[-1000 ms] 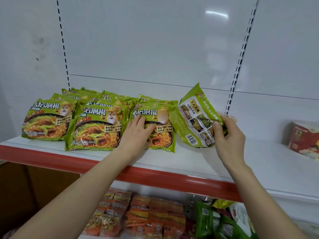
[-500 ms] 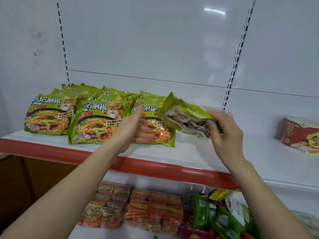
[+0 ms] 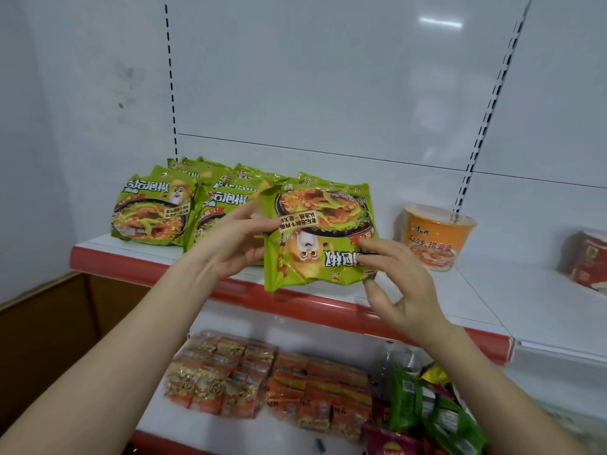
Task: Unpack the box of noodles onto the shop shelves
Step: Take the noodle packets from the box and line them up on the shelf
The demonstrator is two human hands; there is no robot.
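Left hand (image 3: 235, 247) grips the left edge, and right hand (image 3: 405, 292) pinches the lower right corner, of a green plastic noodle packet (image 3: 315, 244). The packet is held upside down at frame centre, above the red-edged white shelf (image 3: 492, 300). Stacked matching green packets (image 3: 151, 211) lie on the shelf left of centre; an orange noodle cup (image 3: 433, 238) stands right.

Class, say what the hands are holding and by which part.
A green noodle packet, its print upside down. The left hand pinches its left edge; the right hand pinches its lower right corner.
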